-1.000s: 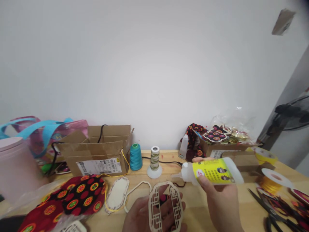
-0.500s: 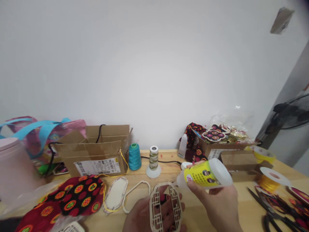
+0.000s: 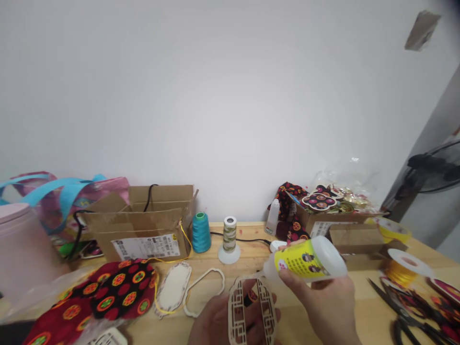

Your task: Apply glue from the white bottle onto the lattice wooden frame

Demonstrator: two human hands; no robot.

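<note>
My left hand (image 3: pixel 208 320) is closed around a pale wooden lattice frame (image 3: pixel 236 311), an oval with cut-out geometric bars, at the bottom middle. A bit of dark patterned fabric (image 3: pixel 251 298) shows through its opening. In my right hand (image 3: pixel 330 304) a white glue bottle (image 3: pixel 305 261) with a yellow label is gripped, tilted so its nozzle points left and down. The nozzle end is at the frame's upper right edge; whether they touch I cannot tell. Left of my left hand lie a thin wooden outline frame (image 3: pixel 204 274) and a cream oval plate (image 3: pixel 174 288).
Black-and-red patterned fabric (image 3: pixel 122 290) lies at left, before a cardboard box (image 3: pixel 143 235). Teal thread (image 3: pixel 201 233) and a camouflage-coloured thread spool (image 3: pixel 230 235) stand mid-table. Scissors (image 3: pixel 398 311) and yellow cord (image 3: pixel 398 273) are at right, near another box (image 3: pixel 355 239).
My left hand and the lattice frame have shifted slightly right and down. The right hand and glue bottle hold nearly the same pose.
</note>
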